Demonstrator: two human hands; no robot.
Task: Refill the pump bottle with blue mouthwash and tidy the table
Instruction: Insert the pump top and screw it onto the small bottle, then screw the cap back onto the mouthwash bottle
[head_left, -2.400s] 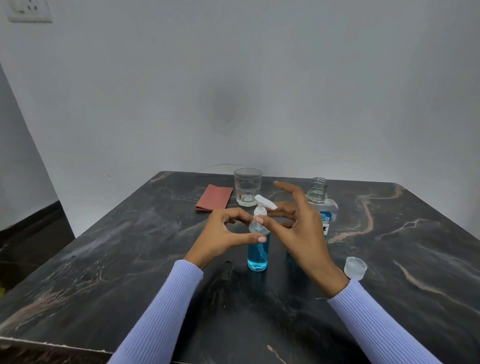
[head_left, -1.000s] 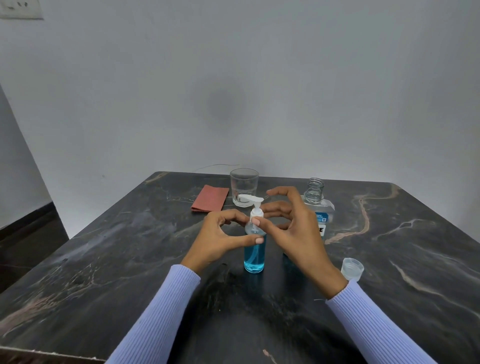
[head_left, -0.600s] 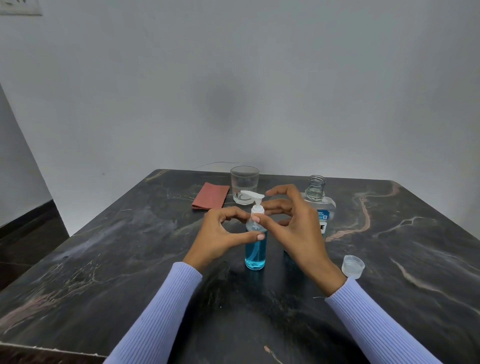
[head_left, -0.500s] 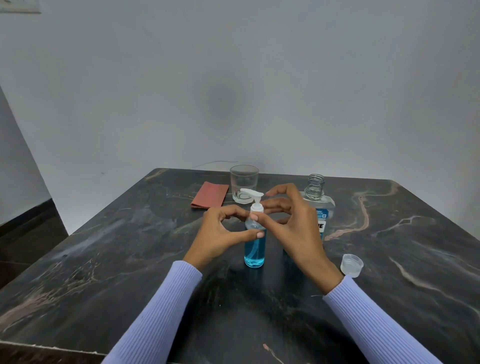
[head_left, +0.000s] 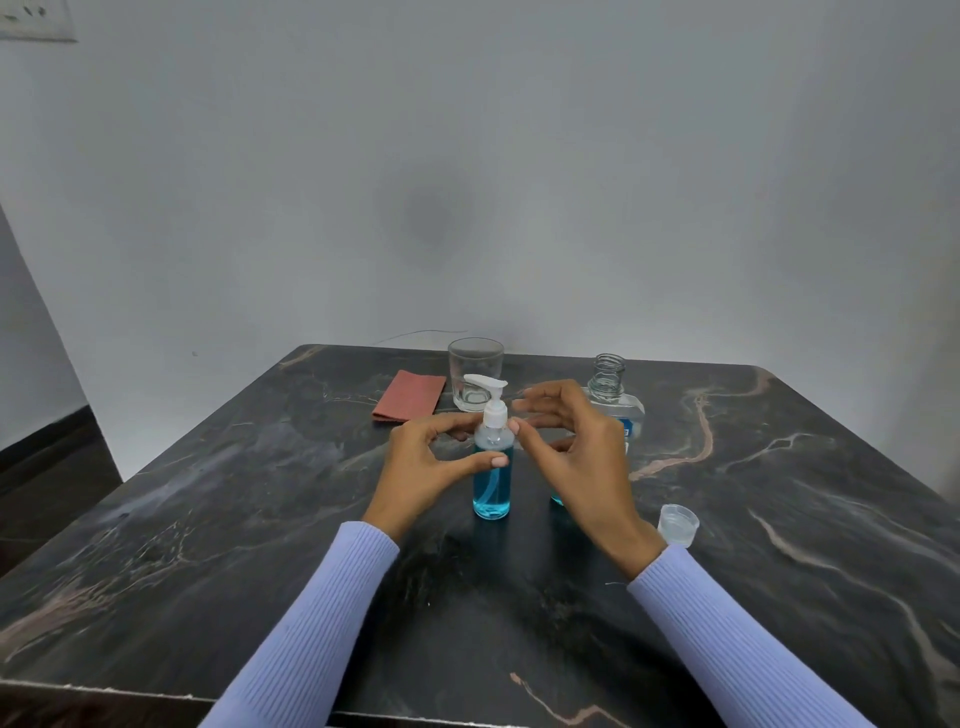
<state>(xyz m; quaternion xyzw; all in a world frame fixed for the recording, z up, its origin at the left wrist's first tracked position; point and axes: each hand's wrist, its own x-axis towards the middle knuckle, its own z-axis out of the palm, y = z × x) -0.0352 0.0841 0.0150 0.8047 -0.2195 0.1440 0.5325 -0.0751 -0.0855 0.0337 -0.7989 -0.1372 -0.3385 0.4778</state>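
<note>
The clear pump bottle (head_left: 492, 486) stands upright mid-table, about two thirds full of blue liquid, its white pump head seated on top. My left hand (head_left: 422, 465) holds the bottle's shoulder between thumb and fingers. My right hand (head_left: 576, 452) hovers just right of the pump collar, fingers spread, thumb tip almost touching the neck. The mouthwash bottle (head_left: 607, 382) stands uncapped behind my right hand, which hides most of its body. Its clear cap (head_left: 678, 526) lies on the table by my right wrist.
An empty drinking glass (head_left: 475, 374) stands behind the pump bottle. A folded red cloth (head_left: 410, 401) lies to its left. The dark marble table (head_left: 208, 519) ends at a wall behind and has a near edge at the bottom.
The pump head has been turned round on the bottle by my right fingers. Those fingers, pinched on the collar before, have now spread slightly off it. My left hand kept its hold.
</note>
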